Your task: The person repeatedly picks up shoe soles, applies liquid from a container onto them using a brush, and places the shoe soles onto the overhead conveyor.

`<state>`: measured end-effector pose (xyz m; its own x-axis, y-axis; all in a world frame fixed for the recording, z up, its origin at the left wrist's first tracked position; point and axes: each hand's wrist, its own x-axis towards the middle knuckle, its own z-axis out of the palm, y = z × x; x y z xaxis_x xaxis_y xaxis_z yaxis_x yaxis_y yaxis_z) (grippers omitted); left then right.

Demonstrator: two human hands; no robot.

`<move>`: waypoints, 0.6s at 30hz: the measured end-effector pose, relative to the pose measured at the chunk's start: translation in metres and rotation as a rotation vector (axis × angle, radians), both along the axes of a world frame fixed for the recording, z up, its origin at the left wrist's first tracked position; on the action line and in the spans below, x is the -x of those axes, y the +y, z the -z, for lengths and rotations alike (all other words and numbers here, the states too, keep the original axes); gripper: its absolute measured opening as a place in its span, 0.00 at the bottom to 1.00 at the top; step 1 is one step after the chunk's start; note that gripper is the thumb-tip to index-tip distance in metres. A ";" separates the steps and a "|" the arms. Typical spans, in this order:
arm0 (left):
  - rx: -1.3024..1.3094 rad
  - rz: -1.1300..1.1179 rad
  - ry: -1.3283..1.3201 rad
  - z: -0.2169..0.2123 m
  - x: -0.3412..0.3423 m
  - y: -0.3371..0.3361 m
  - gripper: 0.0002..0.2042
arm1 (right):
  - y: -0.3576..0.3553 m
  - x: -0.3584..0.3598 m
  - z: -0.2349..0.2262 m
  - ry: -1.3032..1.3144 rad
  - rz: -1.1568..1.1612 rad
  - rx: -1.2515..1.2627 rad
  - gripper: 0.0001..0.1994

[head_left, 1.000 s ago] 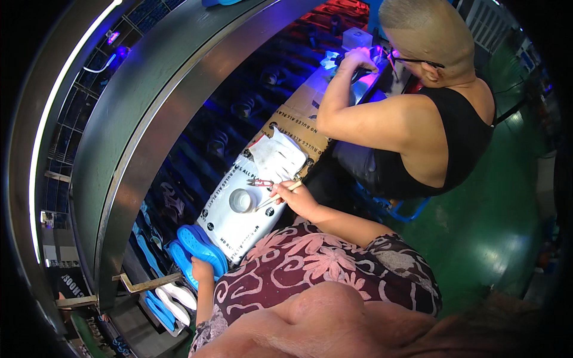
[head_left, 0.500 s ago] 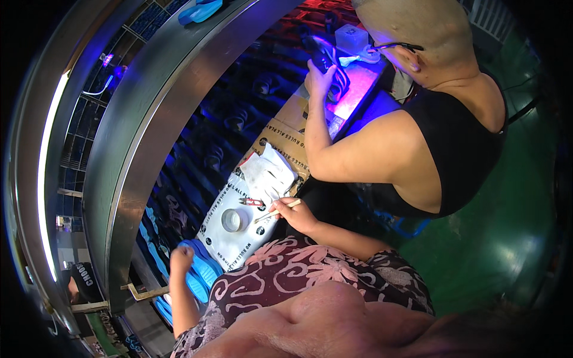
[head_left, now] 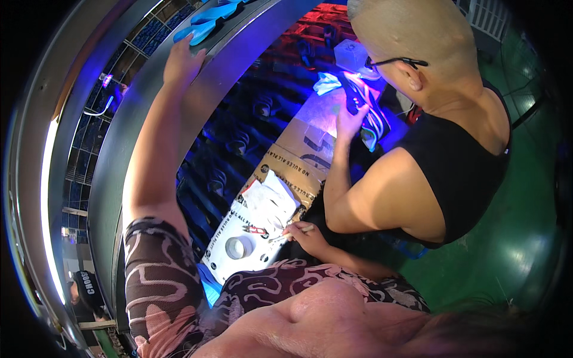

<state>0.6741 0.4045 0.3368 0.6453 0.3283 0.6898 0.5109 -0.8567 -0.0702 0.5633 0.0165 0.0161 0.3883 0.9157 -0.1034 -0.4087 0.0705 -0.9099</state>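
The left hand (head_left: 182,67) is at a blue shoe sole (head_left: 196,32) on the dark belt (head_left: 140,101); its fingers' grip I cannot tell. The right hand (head_left: 307,239) pinches a brush (head_left: 306,228), whose careless swing could tip the cup (head_left: 238,247).

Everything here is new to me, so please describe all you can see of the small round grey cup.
The small, round, greyish, translucent-looking cup stands upright on a white covering with dark print. It has a pale rim, an open top and no visible handle or lid. It could be plastic or glass; I can't tell which, nor whether anything is inside. Small red-handled snips lie just beyond it, and the right hand is to its right. Neither hand touches it.
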 end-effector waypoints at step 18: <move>0.144 0.102 -0.529 -0.009 -0.028 0.024 0.14 | 0.004 -0.008 -0.001 -0.065 -0.025 0.035 0.14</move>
<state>0.7020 0.4282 0.3458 0.2566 0.3970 0.8812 0.3583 -0.8859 0.2947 0.5710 0.0206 0.0173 0.3720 0.9215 -0.1112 -0.3504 0.0285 -0.9362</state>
